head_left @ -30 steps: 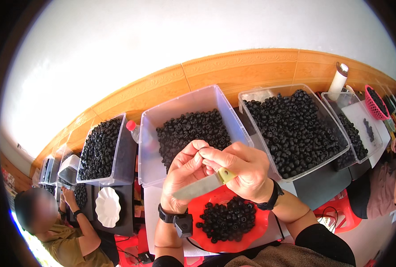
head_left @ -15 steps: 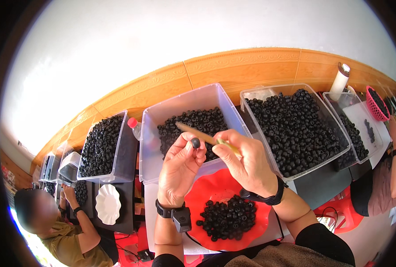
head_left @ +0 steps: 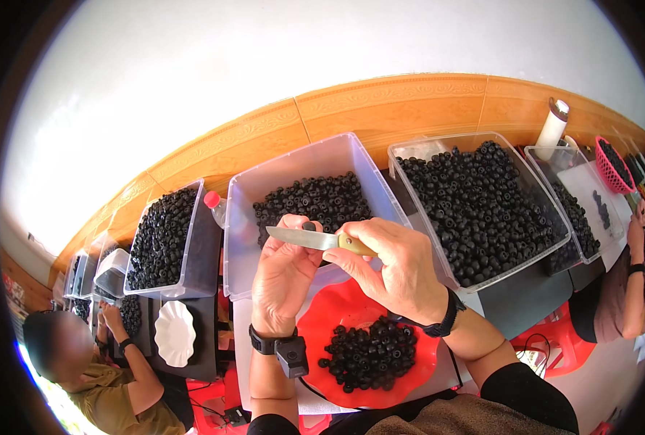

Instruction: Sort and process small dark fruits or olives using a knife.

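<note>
My left hand [head_left: 283,279] pinches one small black olive-like fruit [head_left: 309,226] between thumb and fingertips. My right hand [head_left: 402,268] grips a knife [head_left: 301,238] by its yellowish handle. The blade points left across the front of the fruit and partly hides it; whether the edge touches it I cannot tell. Below my hands is a red bowl [head_left: 427,359] with a wavy rim, and a heap of the black fruits [head_left: 369,355] lies in it. Just beyond my hands stands a clear plastic bin [head_left: 240,232] with more of them.
Another full bin [head_left: 514,265] stands to the right, and a filled bin [head_left: 206,268] to the left beside a red-capped bottle [head_left: 214,200]. A white wavy dish [head_left: 175,333] lies left. A person [head_left: 112,391] works at the left, another [head_left: 627,290] at the right.
The knife has swung from a slant to nearly level, its blade now in front of the fruit. My right hand has turned with it; my left hand has shifted slightly left.
</note>
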Tool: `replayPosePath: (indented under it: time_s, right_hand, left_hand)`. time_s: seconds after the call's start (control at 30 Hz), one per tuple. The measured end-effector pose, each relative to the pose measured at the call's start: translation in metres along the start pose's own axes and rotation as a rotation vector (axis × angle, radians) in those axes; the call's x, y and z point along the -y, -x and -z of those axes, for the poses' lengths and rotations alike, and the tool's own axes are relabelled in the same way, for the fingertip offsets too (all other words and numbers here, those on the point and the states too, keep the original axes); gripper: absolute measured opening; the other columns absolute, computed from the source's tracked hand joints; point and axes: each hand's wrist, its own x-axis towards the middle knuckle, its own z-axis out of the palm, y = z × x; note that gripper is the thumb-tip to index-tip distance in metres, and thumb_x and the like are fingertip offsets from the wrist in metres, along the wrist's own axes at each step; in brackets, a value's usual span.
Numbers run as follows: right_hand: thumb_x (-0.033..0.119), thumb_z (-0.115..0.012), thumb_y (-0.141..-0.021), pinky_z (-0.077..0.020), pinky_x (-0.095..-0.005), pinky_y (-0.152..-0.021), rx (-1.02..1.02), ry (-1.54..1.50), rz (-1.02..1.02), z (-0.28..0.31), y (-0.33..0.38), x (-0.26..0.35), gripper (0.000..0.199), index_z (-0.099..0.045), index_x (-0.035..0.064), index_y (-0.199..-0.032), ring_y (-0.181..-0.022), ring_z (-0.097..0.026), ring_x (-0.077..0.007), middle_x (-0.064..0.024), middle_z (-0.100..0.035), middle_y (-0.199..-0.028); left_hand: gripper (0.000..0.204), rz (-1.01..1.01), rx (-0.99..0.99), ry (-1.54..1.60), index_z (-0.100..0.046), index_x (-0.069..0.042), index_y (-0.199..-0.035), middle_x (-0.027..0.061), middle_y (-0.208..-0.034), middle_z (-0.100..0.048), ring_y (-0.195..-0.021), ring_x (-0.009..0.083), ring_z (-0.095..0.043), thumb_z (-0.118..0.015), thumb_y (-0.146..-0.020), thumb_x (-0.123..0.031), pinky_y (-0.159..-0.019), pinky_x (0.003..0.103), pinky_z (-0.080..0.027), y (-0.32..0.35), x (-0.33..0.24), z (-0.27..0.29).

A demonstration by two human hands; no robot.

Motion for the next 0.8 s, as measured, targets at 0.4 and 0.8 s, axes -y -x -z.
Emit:
replayPosePath:
  time_s: [0.4,0.8]
  right_hand:
    - [0.027,-0.072,-0.081,-0.0399,-0.0337,-0.045,0.002,0.013,-0.036,-0.004,0.003,-0.004,0.021,-0.064,0.0077,-0.081,-0.050,-0.053,-0.0208,-0.0035,-0.053,-0.060]
    - [0.029,-0.071,-0.083,-0.0398,-0.0343,-0.045,-0.015,0.015,-0.058,-0.006,0.003,-0.007,0.022,-0.065,0.0079,-0.080,-0.050,-0.054,-0.0237,-0.0056,-0.053,-0.061]
  left_hand:
    - [0.020,-0.088,0.049,-0.023,-0.055,-0.007,-0.101,0.0057,-0.096,-0.058,-0.097,0.0164,-0.054,-0.061,-0.084,0.003,-0.089,0.032,-0.045,-0.003,0.003,0.006]
    - [0.029,-0.142,-0.147,-0.066,-0.051,-0.005,-0.112,0.0077,-0.096,-0.059,-0.097,0.0179,-0.055,-0.058,-0.085,0.005,-0.087,0.031,-0.046,0.001,0.001,-0.006]
